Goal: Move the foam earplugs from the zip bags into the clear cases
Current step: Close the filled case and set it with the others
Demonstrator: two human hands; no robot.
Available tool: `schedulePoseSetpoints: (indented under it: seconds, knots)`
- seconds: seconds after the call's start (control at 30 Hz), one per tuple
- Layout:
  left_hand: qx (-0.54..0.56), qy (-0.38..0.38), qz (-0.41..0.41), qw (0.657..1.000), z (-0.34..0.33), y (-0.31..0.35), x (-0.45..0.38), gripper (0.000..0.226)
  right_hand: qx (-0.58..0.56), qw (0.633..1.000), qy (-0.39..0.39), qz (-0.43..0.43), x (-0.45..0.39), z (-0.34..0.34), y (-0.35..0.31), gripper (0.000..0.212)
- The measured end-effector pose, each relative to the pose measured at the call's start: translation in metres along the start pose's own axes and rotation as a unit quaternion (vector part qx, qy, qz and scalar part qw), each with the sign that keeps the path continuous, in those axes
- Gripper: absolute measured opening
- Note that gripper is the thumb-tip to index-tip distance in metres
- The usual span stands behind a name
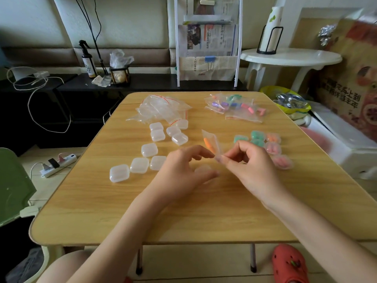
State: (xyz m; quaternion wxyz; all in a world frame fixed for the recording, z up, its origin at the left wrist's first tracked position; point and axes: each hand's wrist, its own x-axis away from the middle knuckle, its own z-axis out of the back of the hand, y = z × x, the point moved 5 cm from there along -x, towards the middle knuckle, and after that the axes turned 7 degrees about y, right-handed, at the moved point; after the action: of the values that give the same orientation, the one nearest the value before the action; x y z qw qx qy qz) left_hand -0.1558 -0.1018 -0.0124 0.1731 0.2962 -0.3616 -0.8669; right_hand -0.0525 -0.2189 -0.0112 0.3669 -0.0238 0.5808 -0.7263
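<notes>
Hands (250,162) pinching zip bag (212,142), orange earplugs (208,144), seemingly unlabelled

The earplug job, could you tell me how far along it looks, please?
Done: several filled cases on the right and a pile of emptied bags. In hand: both the left hand and right hand pinch a bag of orange earplugs. Left: full bags and empty cases.

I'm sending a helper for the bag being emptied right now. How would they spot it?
On the wooden table, look just beyond both hands, near the middle. The small zip bag is pinched upright there, holding orange earplugs; every other bag lies flat at the table's far edge.
</notes>
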Motion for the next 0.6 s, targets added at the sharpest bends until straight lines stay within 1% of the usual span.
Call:
schedulePoseSetpoints:
  seconds: [0.07, 0.13, 0.27, 0.37, 0.43, 0.5, 0.6]
  knots:
    - [0.081, 0.035, 0.007, 0.996, 0.005, 0.007, 0.001, 0.019, 0.004, 1.0, -0.004, 0.009, 0.004, -0.002, -0.002, 0.027]
    - [0.135, 0.034, 0.031, 0.99, 0.004, 0.011, 0.004, 0.021, 0.006, 1.0, -0.011, 0.013, 0.007, -0.005, -0.003, 0.029]
    - [0.158, 0.039, 0.066, 0.984, -0.005, 0.005, 0.002, 0.014, 0.012, 0.998, -0.046, 0.035, 0.01, -0.012, -0.003, 0.033]
    - [0.162, 0.036, 0.065, 0.984, -0.005, 0.004, 0.0, 0.011, 0.007, 0.995, -0.086, 0.055, 0.013, -0.016, -0.006, 0.028]
    - [0.169, 0.039, 0.057, 0.983, -0.003, 0.007, 0.0, 0.015, 0.007, 0.993, -0.102, 0.064, 0.014, -0.018, -0.008, 0.026]
    - [0.202, 0.043, 0.055, 0.977, -0.002, 0.009, 0.002, 0.022, 0.001, 0.993, -0.1, 0.064, 0.014, -0.019, -0.008, 0.024]
    - [0.226, 0.024, 0.049, 0.973, -0.002, 0.012, 0.004, 0.025, -0.002, 0.993, -0.099, 0.059, 0.013, -0.02, -0.009, 0.015]
